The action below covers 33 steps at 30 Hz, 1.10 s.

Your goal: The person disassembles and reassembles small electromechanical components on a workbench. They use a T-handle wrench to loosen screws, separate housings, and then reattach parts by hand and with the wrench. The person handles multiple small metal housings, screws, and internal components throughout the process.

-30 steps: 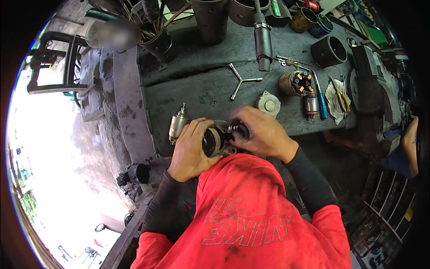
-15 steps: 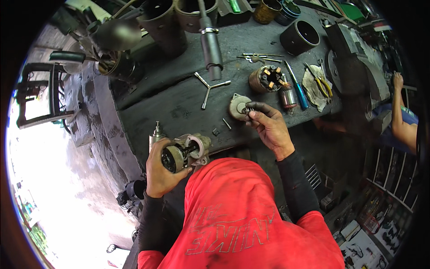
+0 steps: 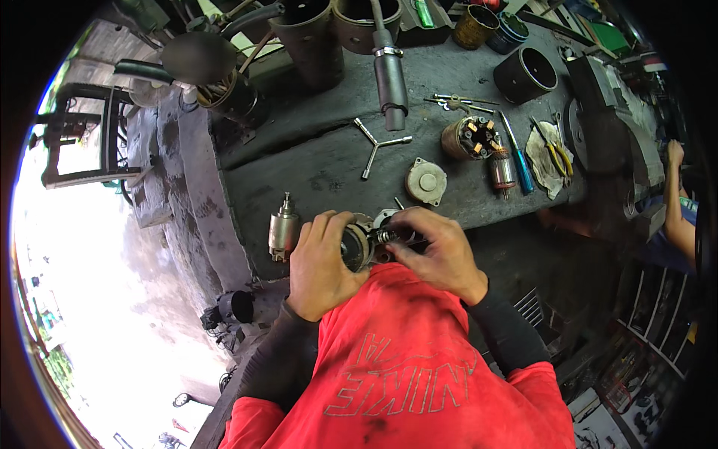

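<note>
One spring [image 3: 386, 236], long axis roughly left-right | right hand [image 3: 443, 253]: pinching it | left hand [image 3: 321, 263]: clamped on metal housing [image 3: 363, 244]

Your left hand [image 3: 325, 262]: back up, fingers together and curled over, thumb set apart toward the right. Right hand [image 3: 441, 254] near it, fingers bent inward in a pinch, tips partly hidden. Your forearms [image 3: 280, 355] angle inward, elbows out.
</note>
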Tool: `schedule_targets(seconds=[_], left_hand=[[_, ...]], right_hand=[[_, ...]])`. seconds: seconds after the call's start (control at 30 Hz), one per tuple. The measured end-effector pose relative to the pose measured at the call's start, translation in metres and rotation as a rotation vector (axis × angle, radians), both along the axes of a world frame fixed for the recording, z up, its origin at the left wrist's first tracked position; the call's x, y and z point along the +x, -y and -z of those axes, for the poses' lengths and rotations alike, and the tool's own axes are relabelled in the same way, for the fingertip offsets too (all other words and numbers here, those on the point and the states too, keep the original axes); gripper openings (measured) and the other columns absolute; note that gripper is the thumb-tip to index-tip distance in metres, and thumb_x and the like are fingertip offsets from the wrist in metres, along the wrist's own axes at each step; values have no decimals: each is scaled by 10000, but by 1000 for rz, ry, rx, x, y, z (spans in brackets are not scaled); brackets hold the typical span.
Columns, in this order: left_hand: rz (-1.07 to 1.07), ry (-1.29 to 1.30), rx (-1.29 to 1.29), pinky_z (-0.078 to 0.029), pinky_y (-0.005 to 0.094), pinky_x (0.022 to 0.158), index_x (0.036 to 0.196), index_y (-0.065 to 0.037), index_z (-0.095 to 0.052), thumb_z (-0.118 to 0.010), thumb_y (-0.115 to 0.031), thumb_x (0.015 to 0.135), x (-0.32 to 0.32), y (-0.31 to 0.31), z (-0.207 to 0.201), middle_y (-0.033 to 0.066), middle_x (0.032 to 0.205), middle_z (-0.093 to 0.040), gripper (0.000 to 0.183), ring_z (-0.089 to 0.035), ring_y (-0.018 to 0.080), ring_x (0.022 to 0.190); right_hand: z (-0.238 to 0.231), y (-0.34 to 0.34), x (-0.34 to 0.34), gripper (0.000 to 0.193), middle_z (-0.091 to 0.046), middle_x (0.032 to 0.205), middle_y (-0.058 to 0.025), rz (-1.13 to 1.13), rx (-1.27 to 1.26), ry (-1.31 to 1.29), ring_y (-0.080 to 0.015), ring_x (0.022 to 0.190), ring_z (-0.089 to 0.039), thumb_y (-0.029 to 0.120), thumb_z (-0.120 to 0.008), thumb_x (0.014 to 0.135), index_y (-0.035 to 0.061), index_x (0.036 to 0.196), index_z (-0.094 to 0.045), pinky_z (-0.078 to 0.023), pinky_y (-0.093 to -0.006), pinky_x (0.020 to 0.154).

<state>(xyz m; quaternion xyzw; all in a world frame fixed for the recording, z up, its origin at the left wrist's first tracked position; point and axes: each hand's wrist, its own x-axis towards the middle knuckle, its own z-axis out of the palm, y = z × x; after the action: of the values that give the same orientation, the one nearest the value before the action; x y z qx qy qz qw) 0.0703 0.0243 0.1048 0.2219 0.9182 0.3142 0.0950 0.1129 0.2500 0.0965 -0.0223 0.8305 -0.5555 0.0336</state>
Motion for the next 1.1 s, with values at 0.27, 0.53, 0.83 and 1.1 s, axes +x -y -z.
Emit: schedule_targets(seconds=[0.27, 0.53, 0.83, 1.1], left_hand=[[-34, -1, -14, -549, 468, 975, 1310, -64, -627, -884, -155, 612, 11, -6, -1, 175, 1297, -638, 750, -629, 396, 1137], [-8, -8, -5, -548, 465, 985, 1316, -66, -623, -876, -150, 616, 12, -5, 0, 177, 1304, -635, 750, -621, 399, 1147], [-1, -12, 0, -550, 466, 979, 1310, -76, -628, -871, -143, 622, 11, -6, 1, 175, 1297, -637, 732, -623, 399, 1137], [-6, -2, 4, -550, 471, 971, 1308, -84, -632, -858, -133, 622, 11, -4, 0, 174, 1300, -638, 724, -625, 397, 1139]], right_hand=[[10, 18, 3, 375, -715, 1140, -132, -68, 315, -205, -381, 1006, -685, 72, -841, 791, 42, 1136, -698, -557, -460, 879], [8, 23, 7, 412, -682, 1141, -146, -57, 376, -110, -389, 1023, -654, 58, -827, 762, 29, 1141, -668, -539, -463, 903], [7, 23, 9, 421, -663, 1141, -169, -109, 429, -92, -403, 1043, -645, 39, -806, 741, 18, 1136, -662, -538, -478, 907], [4, 26, 7, 413, -658, 1137, -167, -127, 422, -137, -396, 1063, -642, 42, -806, 750, 7, 1137, -668, -529, -469, 922]])
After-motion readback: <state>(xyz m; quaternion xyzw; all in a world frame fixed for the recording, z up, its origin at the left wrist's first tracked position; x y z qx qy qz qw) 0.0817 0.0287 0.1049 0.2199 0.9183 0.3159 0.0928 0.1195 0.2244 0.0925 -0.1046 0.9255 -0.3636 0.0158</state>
